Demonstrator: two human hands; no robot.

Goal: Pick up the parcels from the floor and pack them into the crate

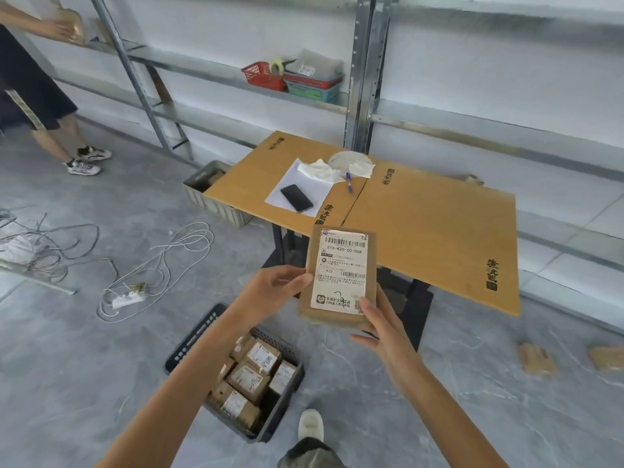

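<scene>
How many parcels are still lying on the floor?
2, both at the far right: one past the table, another cut by the frame edge. More may lie out of view.

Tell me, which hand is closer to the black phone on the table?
Left. The left hand grips the parcel's left edge, below the phone; the right hand holds the lower right corner, farther away.

Left hand point(270, 285), right hand point(381, 319) raised, fingers gripping, arms extended.
</scene>
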